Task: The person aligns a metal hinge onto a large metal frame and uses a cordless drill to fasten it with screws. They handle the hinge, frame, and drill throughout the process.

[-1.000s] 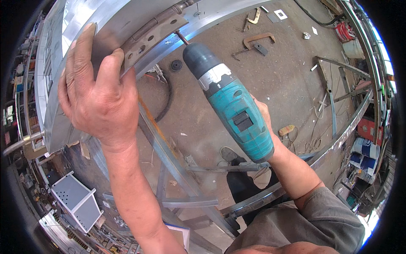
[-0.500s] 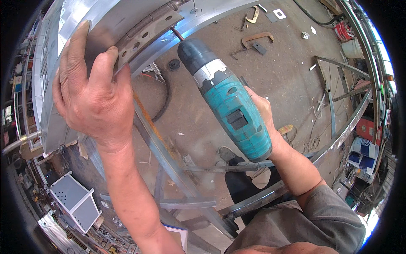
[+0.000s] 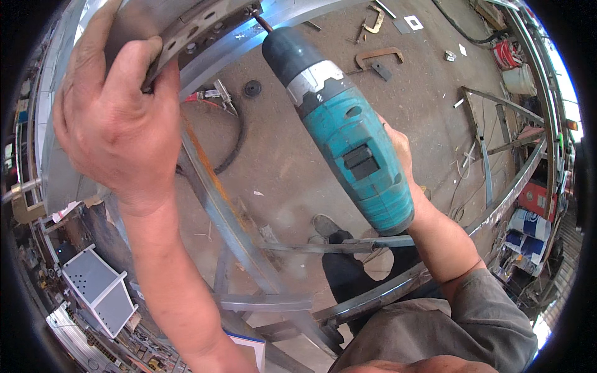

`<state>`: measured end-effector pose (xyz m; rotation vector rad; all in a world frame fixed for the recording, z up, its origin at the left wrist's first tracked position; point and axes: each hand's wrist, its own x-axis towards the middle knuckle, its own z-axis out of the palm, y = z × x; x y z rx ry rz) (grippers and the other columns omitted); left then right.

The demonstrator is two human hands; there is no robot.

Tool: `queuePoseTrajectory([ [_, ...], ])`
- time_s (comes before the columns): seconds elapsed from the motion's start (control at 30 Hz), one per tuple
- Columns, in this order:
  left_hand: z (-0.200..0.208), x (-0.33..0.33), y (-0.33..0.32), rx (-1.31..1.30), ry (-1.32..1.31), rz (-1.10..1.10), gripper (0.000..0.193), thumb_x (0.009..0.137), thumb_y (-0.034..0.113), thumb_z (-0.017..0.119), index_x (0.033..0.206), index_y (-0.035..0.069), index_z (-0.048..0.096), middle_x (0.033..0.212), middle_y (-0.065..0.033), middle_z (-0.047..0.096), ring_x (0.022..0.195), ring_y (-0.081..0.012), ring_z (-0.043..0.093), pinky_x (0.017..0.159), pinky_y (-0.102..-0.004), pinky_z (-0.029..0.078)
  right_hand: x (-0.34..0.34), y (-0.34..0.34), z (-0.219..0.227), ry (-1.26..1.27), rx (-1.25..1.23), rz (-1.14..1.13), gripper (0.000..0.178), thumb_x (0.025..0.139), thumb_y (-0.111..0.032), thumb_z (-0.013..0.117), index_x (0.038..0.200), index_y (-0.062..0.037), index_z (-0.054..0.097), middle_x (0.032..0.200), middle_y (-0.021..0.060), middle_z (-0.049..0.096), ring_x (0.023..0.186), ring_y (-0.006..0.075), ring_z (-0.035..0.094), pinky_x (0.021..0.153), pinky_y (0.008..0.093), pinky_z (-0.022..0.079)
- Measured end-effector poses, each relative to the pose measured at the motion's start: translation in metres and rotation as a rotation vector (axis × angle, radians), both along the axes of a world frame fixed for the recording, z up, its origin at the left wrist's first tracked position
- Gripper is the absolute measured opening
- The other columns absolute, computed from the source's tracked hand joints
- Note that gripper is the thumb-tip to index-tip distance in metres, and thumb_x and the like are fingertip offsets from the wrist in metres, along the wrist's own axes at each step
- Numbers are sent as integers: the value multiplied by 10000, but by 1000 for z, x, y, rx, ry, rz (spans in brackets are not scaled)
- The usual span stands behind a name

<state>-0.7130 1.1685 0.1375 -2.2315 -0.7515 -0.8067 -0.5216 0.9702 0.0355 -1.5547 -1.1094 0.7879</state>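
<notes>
My right hand (image 3: 398, 146) is wrapped round a teal and black cordless drill (image 3: 345, 133), its grip mostly hidden below the body. The drill points up and left. Its thin bit (image 3: 262, 22) meets the far end of a brown metal hinge (image 3: 202, 28) with a row of holes. Closer to me along that strip, my left hand (image 3: 118, 118) pinches the near end between thumb and forefinger. The remaining left fingers stretch along a grey sheet-metal panel (image 3: 134, 28). Bright metal of a frame edge (image 3: 230, 46) shows beside the hinge.
Steel bars (image 3: 230, 230) cross below my arms. Farther off on the floor lie a rusty C-clamp (image 3: 376, 55), a black round disc (image 3: 252, 89) and a hose (image 3: 239, 133). A metal frame (image 3: 497, 118) and a white bucket (image 3: 519, 76) stand at right, a grey box (image 3: 99, 289) at lower left.
The hinge leaf now stands tilted away from the frame edge, pinched by my left hand. My left hand has shifted up and left. The drill bit's tip has come to the hinge's end.
</notes>
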Motion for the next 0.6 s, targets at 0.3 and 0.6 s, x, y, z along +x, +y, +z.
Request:
queuePoseTrajectory([
  [0.3, 0, -18, 23, -49, 36, -196, 204, 796, 140, 871, 987, 123, 801, 1256, -55, 731, 1083, -208, 720, 913, -312, 571, 19, 4, 6, -427, 102, 55, 448, 765, -141, 820, 1178, -51, 671, 940, 126, 730, 870, 292, 723, 794, 351, 567],
  [0.6, -3, -25, 18, -151, 60, -129, 222, 883, 150, 809, 1101, 118, 780, 1195, -48, 737, 1026, -160, 723, 875, -304, 586, 31, 8, -5, -311, 261, 143, 523, 798, -133, 826, 1272, -25, 635, 1036, 143, 736, 929, 231, 729, 833, 338, 558],
])
